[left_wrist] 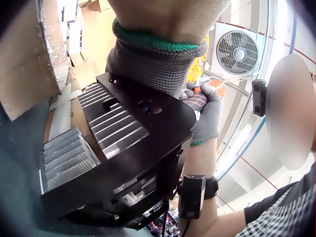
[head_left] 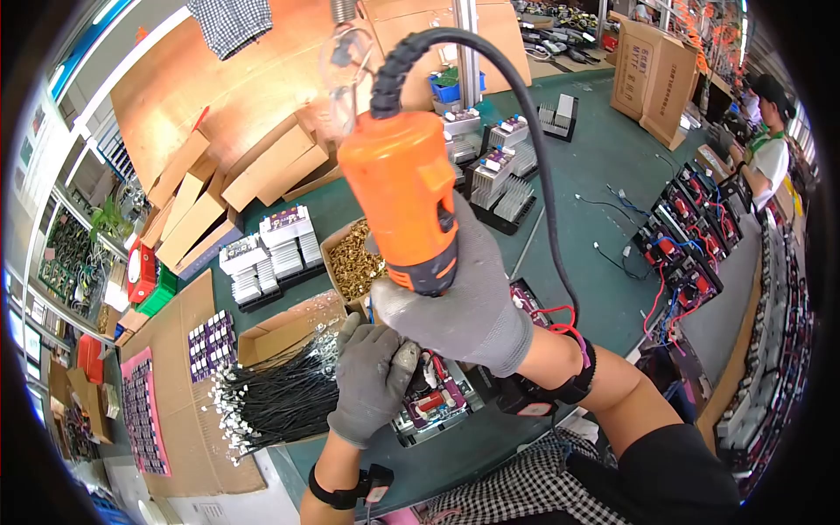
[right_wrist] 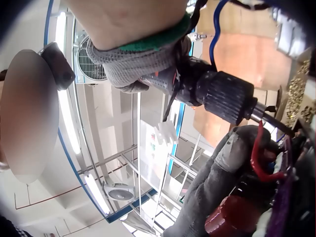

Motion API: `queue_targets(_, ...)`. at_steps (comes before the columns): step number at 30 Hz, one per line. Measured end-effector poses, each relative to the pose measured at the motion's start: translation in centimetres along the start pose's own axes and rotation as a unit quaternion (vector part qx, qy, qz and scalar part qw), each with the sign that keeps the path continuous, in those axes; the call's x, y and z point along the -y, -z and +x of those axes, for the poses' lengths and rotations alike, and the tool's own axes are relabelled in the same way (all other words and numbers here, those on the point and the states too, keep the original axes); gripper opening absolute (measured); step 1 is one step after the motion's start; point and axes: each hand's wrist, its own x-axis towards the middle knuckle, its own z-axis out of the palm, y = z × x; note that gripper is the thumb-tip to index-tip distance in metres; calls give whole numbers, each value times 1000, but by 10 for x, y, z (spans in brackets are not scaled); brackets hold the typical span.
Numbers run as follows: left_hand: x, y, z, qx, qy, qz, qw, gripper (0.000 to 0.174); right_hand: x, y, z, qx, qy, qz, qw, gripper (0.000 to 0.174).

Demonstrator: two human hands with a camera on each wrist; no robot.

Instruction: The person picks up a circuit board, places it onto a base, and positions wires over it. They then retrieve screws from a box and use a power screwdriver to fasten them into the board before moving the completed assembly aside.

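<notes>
My gloved right hand (head_left: 468,306) grips an orange power screwdriver (head_left: 394,179) with a black cable looping from its top. In the right wrist view its bit (right_wrist: 269,120) points down at the edge of a circuit board unit, close to my left fingers (right_wrist: 232,148). My gloved left hand (head_left: 372,376) holds the left side of that circuit board unit (head_left: 433,404), fingers curled; their tips are partly hidden. Red and white parts show on the unit's top. From the left wrist, its black metal frame (left_wrist: 163,113) and silver heat-sink fins (left_wrist: 116,126) appear beneath the hand.
Black cables with white connectors (head_left: 271,394) lie left of the left hand. Behind stands a carton of brass screws (head_left: 354,262). Heat-sink units (head_left: 271,254) sit at the back, and wired boards (head_left: 687,227) at the right. Another person (head_left: 770,149) is at the far right.
</notes>
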Motion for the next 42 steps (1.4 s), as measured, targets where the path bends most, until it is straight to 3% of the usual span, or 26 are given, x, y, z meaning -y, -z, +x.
queue_targets(7,-2,-3,-1,-24,-11,4,1000,22,-7,-2,-4,-3,40,2,999,63)
queue_targets(10,-3,0,0,-9,-5,16,1000,22,1,-3,-2,-17,15,66,998,48)
queue_targets(13,-3,1,1,9,5,26,1000,22,-3,2,-1,-37,43,46,997,47)
queue_targets(17,-4,2,1,6,10,37,999,21,8,7,-4,2,-74,105,992,48)
queue_targets(18,-3,2,1,4,6,38,999,20,13,6,-6,12,-66,99,993,48)
queue_targets(21,1,0,-1,2,-1,52,999,19,1,0,-8,-19,70,58,996,48)
queue_targets(24,-10,3,5,14,13,44,999,18,22,11,1,-24,-39,105,993,51)
queue_targets(27,-6,-1,1,13,18,68,997,17,13,8,8,-50,116,54,991,50)
queue_targets(28,-3,-2,0,15,20,73,997,16,17,9,7,-28,82,69,994,49)
queue_targets(30,-6,-3,1,-10,17,84,996,16,-1,5,8,-44,107,60,992,46)
queue_targets(33,-10,-2,4,8,35,71,997,17,-26,8,2,-30,20,45,998,57)
queue_targets(34,-12,1,4,35,39,84,995,30,-34,7,1,-34,-4,58,998,56)
queue_targets(37,-10,1,3,38,44,73,996,30,-44,5,-1,-24,38,93,995,56)
queue_targets(42,-4,-2,-2,-42,70,-20,996,19,-39,0,-4,-30,29,85,995,50)
